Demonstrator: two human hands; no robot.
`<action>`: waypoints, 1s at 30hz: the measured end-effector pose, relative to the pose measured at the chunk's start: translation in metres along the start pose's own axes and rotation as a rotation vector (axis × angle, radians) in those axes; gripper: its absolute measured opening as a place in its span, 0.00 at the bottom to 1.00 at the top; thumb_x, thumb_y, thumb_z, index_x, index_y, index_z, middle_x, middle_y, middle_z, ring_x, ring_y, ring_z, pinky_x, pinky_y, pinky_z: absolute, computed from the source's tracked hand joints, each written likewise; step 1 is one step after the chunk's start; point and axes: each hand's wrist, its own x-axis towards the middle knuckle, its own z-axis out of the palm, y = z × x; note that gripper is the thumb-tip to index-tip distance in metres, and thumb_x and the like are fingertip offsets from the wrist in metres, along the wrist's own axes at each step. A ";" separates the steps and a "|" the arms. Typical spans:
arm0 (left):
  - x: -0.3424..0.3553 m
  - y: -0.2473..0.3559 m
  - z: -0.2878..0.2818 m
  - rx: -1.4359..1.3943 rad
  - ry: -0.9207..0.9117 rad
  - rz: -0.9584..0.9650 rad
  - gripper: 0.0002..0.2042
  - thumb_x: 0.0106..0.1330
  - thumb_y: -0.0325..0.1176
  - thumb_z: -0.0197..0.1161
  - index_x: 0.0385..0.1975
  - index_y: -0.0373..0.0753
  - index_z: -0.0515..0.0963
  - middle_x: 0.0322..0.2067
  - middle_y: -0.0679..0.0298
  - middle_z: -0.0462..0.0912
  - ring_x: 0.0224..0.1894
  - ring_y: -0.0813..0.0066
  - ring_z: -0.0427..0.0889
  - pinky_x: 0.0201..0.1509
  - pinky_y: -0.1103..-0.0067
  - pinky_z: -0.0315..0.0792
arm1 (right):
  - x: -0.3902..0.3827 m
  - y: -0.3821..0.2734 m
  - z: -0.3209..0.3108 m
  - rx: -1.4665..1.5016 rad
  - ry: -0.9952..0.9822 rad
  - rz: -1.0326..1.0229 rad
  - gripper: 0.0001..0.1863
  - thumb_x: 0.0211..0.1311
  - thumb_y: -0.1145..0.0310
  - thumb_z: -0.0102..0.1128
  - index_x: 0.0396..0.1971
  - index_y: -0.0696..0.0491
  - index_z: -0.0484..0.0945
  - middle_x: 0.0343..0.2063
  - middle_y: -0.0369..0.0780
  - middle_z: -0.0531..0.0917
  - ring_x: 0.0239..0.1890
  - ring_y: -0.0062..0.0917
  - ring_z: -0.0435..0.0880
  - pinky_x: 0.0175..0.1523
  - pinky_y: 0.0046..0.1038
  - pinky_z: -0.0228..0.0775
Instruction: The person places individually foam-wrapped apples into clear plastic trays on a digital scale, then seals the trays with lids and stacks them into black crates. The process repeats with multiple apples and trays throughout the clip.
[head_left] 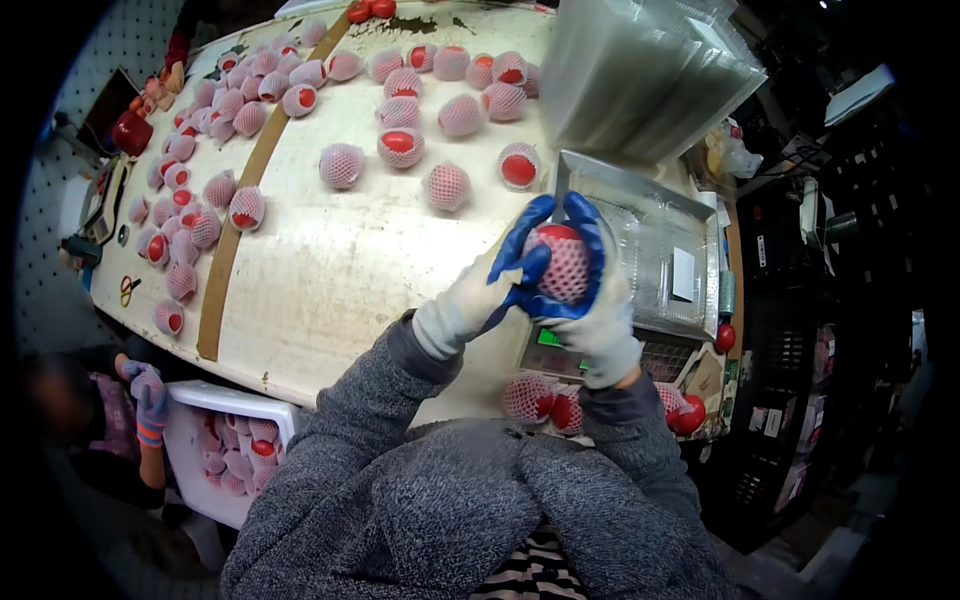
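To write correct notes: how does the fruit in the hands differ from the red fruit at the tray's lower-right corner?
The held fruit wears a pink foam net; the corner fruit looks bare. The held fruit sits between left hand and right hand; the corner fruit lies untouched. Both show red.

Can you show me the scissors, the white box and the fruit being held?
Scissors [127, 289]: head view, near their middle.
White box [240, 396]: head view, on its far rim.
Held fruit [568, 272]: head view, on its netted middle.
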 end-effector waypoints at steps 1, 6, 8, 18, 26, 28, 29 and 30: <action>-0.003 0.003 -0.001 -0.044 -0.032 -0.047 0.37 0.62 0.43 0.62 0.67 0.35 0.52 0.65 0.52 0.57 0.67 0.65 0.57 0.69 0.73 0.53 | 0.000 0.001 -0.012 0.079 -0.011 0.111 0.48 0.40 0.58 0.77 0.61 0.58 0.61 0.52 0.49 0.72 0.55 0.39 0.74 0.61 0.33 0.66; -0.026 -0.035 -0.027 1.553 0.003 -0.031 0.46 0.42 0.46 0.73 0.65 0.45 0.58 0.60 0.45 0.61 0.62 0.42 0.61 0.62 0.60 0.61 | -0.005 0.050 -0.052 -0.014 0.192 0.277 0.41 0.43 0.64 0.75 0.58 0.57 0.63 0.49 0.46 0.73 0.48 0.34 0.77 0.57 0.32 0.71; -0.032 -0.073 -0.036 1.656 -0.123 -0.094 0.44 0.42 0.45 0.73 0.64 0.45 0.61 0.58 0.45 0.63 0.60 0.43 0.63 0.61 0.60 0.63 | -0.008 0.070 -0.057 -0.377 0.015 0.387 0.43 0.42 0.61 0.75 0.59 0.56 0.63 0.50 0.47 0.73 0.49 0.37 0.77 0.57 0.34 0.70; 0.026 -0.030 -0.007 -0.005 0.247 0.067 0.39 0.45 0.30 0.74 0.59 0.33 0.61 0.51 0.56 0.70 0.54 0.68 0.71 0.59 0.75 0.68 | -0.024 0.068 -0.076 -0.731 -0.073 0.167 0.35 0.47 0.61 0.68 0.58 0.52 0.67 0.48 0.47 0.76 0.50 0.40 0.76 0.57 0.37 0.65; 0.122 -0.048 0.077 1.013 0.242 -0.037 0.37 0.53 0.43 0.68 0.60 0.32 0.60 0.52 0.41 0.70 0.55 0.51 0.72 0.60 0.68 0.66 | -0.031 0.101 -0.060 -0.778 0.235 0.238 0.55 0.37 0.54 0.72 0.66 0.52 0.50 0.59 0.51 0.63 0.57 0.45 0.67 0.61 0.40 0.62; 0.127 -0.049 0.075 1.036 0.047 -0.109 0.35 0.55 0.44 0.63 0.60 0.33 0.61 0.51 0.40 0.71 0.55 0.48 0.72 0.60 0.67 0.65 | -0.026 0.109 -0.066 -0.896 0.120 0.178 0.54 0.39 0.51 0.70 0.67 0.50 0.50 0.63 0.48 0.61 0.65 0.42 0.58 0.68 0.40 0.52; 0.127 -0.049 0.071 0.989 -0.041 -0.030 0.32 0.55 0.43 0.63 0.58 0.32 0.65 0.50 0.42 0.72 0.55 0.49 0.72 0.60 0.67 0.65 | -0.020 0.107 -0.074 -0.868 0.035 0.151 0.53 0.39 0.51 0.69 0.67 0.48 0.50 0.64 0.47 0.60 0.66 0.42 0.56 0.69 0.41 0.48; 0.123 -0.047 0.067 0.939 -0.065 0.064 0.31 0.54 0.43 0.63 0.57 0.32 0.66 0.50 0.42 0.73 0.55 0.49 0.72 0.60 0.67 0.65 | -0.018 0.120 -0.080 -0.752 0.026 0.162 0.50 0.40 0.52 0.68 0.67 0.47 0.54 0.65 0.46 0.59 0.66 0.44 0.56 0.70 0.40 0.47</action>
